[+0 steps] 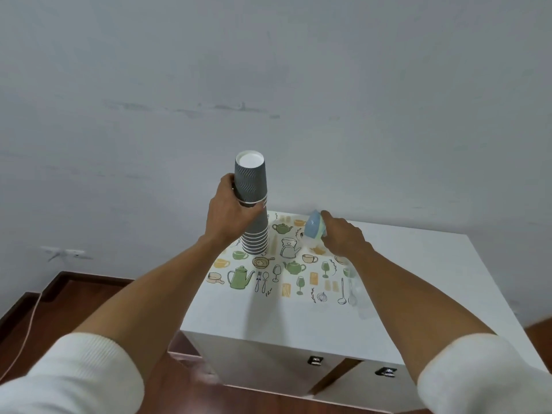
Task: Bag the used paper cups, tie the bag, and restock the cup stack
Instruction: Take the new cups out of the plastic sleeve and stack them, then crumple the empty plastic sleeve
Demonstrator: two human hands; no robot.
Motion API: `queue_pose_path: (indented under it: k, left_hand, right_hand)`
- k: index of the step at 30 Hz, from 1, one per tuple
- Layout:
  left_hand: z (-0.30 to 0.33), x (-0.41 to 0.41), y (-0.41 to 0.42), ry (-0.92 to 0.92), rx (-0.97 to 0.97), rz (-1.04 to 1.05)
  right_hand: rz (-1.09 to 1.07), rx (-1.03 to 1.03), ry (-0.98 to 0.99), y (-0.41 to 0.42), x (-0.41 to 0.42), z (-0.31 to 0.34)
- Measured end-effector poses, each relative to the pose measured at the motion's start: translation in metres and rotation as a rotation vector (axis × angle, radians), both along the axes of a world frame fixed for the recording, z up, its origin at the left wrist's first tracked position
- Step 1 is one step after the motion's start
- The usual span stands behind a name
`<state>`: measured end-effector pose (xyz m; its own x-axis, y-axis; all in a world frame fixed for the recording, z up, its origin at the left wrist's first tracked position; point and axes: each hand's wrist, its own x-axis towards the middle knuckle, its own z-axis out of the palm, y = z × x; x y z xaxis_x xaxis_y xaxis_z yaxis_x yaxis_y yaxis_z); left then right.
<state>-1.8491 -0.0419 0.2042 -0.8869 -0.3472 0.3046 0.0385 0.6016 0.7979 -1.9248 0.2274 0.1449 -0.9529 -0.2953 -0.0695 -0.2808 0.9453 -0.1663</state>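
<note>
Left hand (231, 213) grips the inverted grey cup stack (253, 204) mid-height, base on the counter (418, 264). Right hand (343, 234) pinches a blurred blue-green item (313, 228). Advice: steady the stack upright; seat cups squarely.

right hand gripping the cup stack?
No, the left hand grips the grey cup stack; the right hand holds a small blue-green object.

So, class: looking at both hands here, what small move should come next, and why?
Probably press the top grey cup down. The left hand grips it above the cup stack, not fully nested. The right hand holds a blurred blue-green object.
</note>
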Motion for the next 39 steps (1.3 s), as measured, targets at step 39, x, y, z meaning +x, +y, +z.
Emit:
queue_pose_path:
  k: [39]
  left_hand:
    - [-0.022,-0.019,0.1,-0.48,0.77,-0.431]
  right_hand:
    - [-0.33,-1.456,-0.854,0.048,0.01,0.042]
